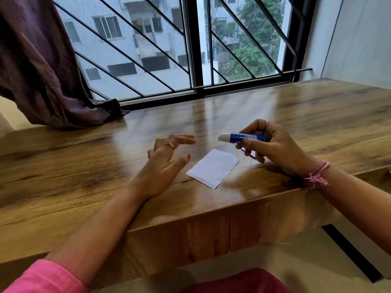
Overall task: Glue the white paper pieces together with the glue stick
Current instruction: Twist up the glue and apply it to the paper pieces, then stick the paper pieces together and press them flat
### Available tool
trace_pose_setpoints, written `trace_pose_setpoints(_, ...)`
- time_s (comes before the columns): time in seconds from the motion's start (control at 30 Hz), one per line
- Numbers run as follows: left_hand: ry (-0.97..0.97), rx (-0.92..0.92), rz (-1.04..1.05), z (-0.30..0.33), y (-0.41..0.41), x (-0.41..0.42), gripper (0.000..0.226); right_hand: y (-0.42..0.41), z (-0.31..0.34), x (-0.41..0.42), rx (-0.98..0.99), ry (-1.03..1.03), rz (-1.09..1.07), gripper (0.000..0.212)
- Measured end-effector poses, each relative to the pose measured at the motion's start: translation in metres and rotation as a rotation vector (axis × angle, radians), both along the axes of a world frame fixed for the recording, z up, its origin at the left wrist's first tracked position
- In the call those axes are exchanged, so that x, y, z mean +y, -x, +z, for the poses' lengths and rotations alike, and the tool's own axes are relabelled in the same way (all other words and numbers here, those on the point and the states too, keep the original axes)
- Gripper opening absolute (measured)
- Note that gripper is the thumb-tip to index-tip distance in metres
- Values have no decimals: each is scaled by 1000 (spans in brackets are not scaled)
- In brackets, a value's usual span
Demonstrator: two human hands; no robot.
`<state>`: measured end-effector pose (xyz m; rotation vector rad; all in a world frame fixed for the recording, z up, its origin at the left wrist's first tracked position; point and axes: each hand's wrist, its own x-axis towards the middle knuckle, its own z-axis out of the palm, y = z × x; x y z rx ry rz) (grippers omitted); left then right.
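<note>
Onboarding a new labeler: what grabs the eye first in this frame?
The right hand holds a blue glue stick level above the wooden table, its white tip pointing left. Just below lies a white paper piece near the table's front edge, with the left hand open and empty beside it. Behind is a barred window.

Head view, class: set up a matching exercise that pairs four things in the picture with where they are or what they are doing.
Things:
1. glue stick
2. paper
3. left hand
4. curtain

States:
A. flat on the table
B. open, holding nothing
C. hanging at the window's left
D. held in the right hand

Pairs: 1-D, 2-A, 3-B, 4-C
</note>
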<state>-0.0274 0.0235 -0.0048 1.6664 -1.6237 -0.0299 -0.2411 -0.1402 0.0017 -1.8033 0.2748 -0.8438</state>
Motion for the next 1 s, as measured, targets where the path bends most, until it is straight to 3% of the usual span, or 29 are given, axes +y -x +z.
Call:
trace_pose_setpoints(0.13,153,143,177,0,-15,-3,32,-1,-1,1,20,-16,-9,27)
trace_pose_setpoints(0.23,238,352,276,1,-31,-7,30,-3,0,-1,49,-45,-4,27)
trace_pose_setpoints(0.33,240,537,388,0,-49,-12,14,-6,3,-3,45,-88,9,33)
trace_pose_setpoints(0.43,199,661,452,-2,-59,-18,18,-13,6,-4,47,-140,30,39)
trace_pose_setpoints(0.6,181,631,449,-4,-61,-19,17,-37,16,-3,127,-130,105,45)
trace_pose_setpoints(0.87,205,667,476,-2,-63,-18,14,-95,38,3,268,34,68,26)
trace_pose_setpoints(1.0,200,676,478,-2,-64,-18,13,-117,38,9,330,72,66,30)
